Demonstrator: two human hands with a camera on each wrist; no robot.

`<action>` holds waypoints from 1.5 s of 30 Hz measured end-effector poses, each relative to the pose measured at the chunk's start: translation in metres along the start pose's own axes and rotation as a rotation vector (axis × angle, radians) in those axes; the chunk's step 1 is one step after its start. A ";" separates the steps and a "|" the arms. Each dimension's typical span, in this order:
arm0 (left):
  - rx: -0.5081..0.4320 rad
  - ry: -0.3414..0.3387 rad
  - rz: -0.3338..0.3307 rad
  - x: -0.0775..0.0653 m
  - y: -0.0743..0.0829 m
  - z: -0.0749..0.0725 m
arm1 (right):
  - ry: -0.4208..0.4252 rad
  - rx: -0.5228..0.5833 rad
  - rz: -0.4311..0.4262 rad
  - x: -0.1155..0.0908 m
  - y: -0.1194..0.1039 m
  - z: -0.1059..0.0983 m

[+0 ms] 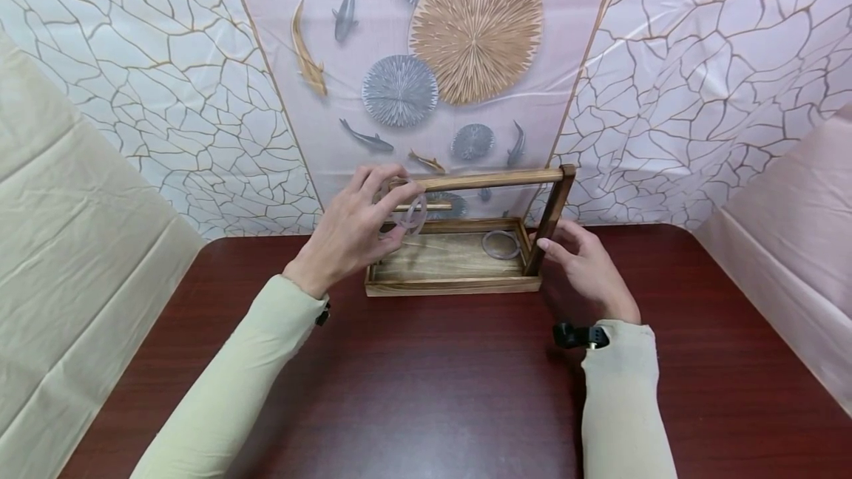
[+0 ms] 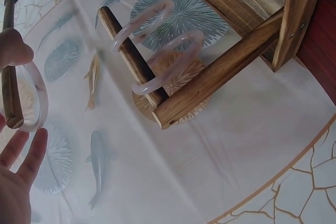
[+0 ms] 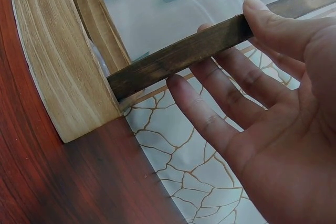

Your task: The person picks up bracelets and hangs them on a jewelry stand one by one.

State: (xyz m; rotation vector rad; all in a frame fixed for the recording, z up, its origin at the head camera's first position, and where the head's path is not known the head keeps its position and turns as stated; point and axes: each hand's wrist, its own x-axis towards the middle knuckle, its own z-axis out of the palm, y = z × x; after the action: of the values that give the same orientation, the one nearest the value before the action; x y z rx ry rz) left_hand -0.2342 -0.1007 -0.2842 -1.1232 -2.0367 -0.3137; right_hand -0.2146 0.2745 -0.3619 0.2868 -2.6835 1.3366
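Note:
A wooden bangle stand [image 1: 452, 287] has a tray base, a side post [image 1: 555, 220] and a long upper bar [image 1: 492, 180]. My left hand [image 1: 353, 220] holds a translucent pale bangle [image 2: 42, 95] between thumb and fingertips, the ring around the upper bar's free left end. Two similar bangles, the nearer bangle [image 2: 173, 66] and the farther bangle [image 2: 142, 22], hang on the shorter lower bar [image 2: 131, 56]. Another bangle [image 1: 501, 245] lies in the tray at the right. My right hand [image 1: 589, 265] grips the side post between thumb and fingers.
The stand sits at the back of a dark red wooden table [image 1: 426, 375]. A patterned cloth backdrop [image 1: 466, 124] rises right behind it, and plain beige cloth [image 1: 80, 205] closes off the left side.

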 end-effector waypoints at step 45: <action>-0.073 0.004 -0.012 0.014 0.015 0.020 | -0.028 0.110 0.027 0.000 0.000 0.001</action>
State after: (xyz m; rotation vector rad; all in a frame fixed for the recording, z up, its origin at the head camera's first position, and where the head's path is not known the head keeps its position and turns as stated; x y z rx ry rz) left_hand -0.2370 -0.0726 -0.2896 -1.1538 -2.0431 -0.3990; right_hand -0.2147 0.2738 -0.3622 0.2838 -2.6497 1.5013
